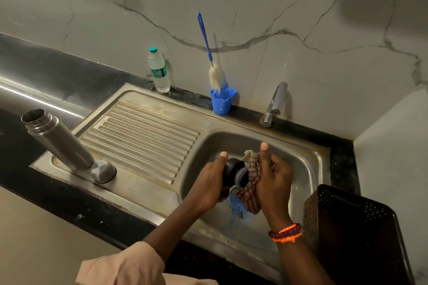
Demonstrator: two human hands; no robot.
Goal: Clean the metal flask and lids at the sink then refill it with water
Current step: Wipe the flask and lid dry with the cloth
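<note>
Over the sink basin (308,169), at about 5 o'clock in the view, both hands are working on a lid. The left hand (209,184) is gripping the dark lid (234,172), fingers wrapped around its body, thumb extended along the top; grip closed on it. The right hand (273,178) is pressing a checked cloth (251,188) against the lid's open end, fingers bunched into the fabric, thumb pointing up; grip closed on the cloth. A blue scrubber (236,209) is showing just below the cloth; cannot tell whether it is held or lying in the basin.

The metal flask (60,143) is standing uncapped on the drainboard (143,132) at 9 o'clock, well apart from the hands. A rounded metal cap (103,171) is sitting at its base, touching it.

On the counter (76,71) at 12 o'clock: a plastic water bottle (159,71), and a blue holder (221,101) carrying a bottle brush (209,57). The tap (274,105) is at 1 o'clock. A dark perforated basket (352,231) is sitting at 4 o'clock.
</note>
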